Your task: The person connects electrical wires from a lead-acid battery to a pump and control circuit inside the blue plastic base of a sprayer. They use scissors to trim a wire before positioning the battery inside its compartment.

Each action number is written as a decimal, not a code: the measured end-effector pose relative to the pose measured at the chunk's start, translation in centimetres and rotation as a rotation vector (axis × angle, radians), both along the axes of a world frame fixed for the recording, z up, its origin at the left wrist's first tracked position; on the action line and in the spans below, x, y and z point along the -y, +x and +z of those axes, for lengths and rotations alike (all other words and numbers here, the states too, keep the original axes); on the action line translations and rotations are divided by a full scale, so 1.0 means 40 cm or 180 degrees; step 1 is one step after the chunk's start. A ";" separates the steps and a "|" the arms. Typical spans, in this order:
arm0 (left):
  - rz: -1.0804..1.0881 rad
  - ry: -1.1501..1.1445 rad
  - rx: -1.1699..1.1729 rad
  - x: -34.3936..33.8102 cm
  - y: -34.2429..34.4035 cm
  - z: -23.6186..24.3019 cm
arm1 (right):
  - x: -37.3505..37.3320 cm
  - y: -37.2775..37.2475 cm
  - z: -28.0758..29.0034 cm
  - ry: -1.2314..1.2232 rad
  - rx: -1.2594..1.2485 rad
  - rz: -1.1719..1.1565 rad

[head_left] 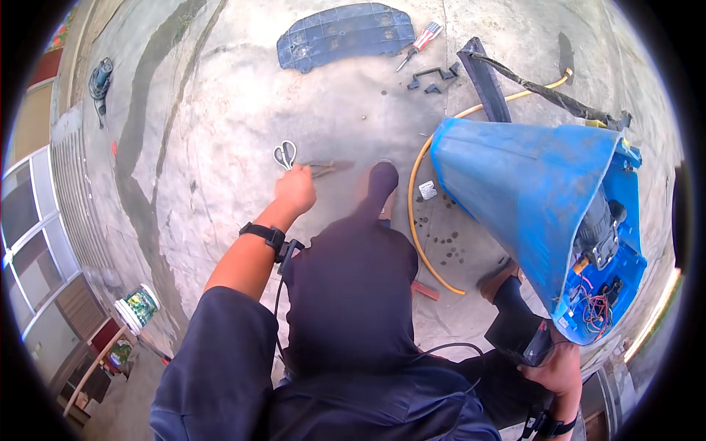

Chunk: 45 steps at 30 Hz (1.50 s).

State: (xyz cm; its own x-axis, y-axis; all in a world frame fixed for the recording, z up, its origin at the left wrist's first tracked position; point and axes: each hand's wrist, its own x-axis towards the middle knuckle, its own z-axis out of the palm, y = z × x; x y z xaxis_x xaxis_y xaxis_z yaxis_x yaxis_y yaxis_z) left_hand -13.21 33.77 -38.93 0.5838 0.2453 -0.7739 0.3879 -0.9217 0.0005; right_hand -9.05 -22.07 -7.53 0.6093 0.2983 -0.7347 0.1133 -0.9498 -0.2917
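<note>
My left hand (296, 191) reaches down to the concrete, its fingers hidden beneath it. Beside its knuckles are the pale handle loops of scissors (284, 153) and a pair of pliers (322, 167); whether it grips either one is not visible. At the lower right my right hand (560, 370) is closed round a black boxy object (540, 344), held next to my leg. Just above that hand a large tapered blue plastic housing (515, 191) lies on its side. Its open end shows a dark motor-like unit (599, 228) and tangled red wires (597, 312).
A yellow hose (416, 220) curves beside my foot. Further off are a dark plastic panel (346, 35), a screwdriver (421, 44), black brackets (434, 76) and a dark bar with a strap (487, 84). A power tool (101, 81) and a white bucket (137, 309) stand left.
</note>
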 end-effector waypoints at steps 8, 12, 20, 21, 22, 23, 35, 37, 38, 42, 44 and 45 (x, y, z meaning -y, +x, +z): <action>-0.0014 0.0084 0.0418 0.008 -0.010 -0.067 | -0.036 0.021 0.016 -0.0090 -0.0639 -0.1163; 0.0192 -0.0025 -0.0238 0.010 0.019 -0.083 | -0.057 0.031 0.019 -0.0127 -0.0897 -0.1380; 0.0650 -0.0027 -0.0152 -0.020 -0.007 -0.095 | -0.075 0.035 0.020 -0.0274 -0.1125 -0.1339; 0.0705 0.0054 -0.0027 -0.029 0.000 -0.086 | -0.065 0.024 0.016 -0.0141 -0.1028 -0.1372; 0.0708 0.0046 -0.0036 -0.039 0.001 -0.086 | -0.059 0.018 0.015 -0.0008 -0.0931 -0.1405; 0.0843 0.0072 0.0061 -0.052 0.002 -0.085 | -0.062 0.020 0.017 -0.0013 -0.0937 -0.1400; 0.1219 -0.0022 0.0560 -0.123 0.015 -0.166 | -0.098 0.056 0.023 -0.0420 -0.1315 -0.1333; 0.1186 -0.0186 0.0593 -0.094 0.023 -0.167 | -0.114 0.062 0.023 -0.0420 -0.1341 -0.1251; 0.1006 -0.0246 0.0627 -0.079 0.020 -0.172 | -0.122 0.064 0.021 -0.0416 -0.1353 -0.1218; 0.1060 -0.0072 0.0799 -0.020 0.044 -0.165 | -0.162 0.075 0.019 -0.0213 -0.1109 -0.1364; 0.0975 -0.0017 0.0789 -0.007 0.062 -0.160 | -0.168 0.084 0.021 -0.0332 -0.1249 -0.1457; 0.0895 0.0056 0.0778 -0.004 0.069 -0.160 | -0.169 0.085 0.022 -0.0285 -0.1238 -0.1453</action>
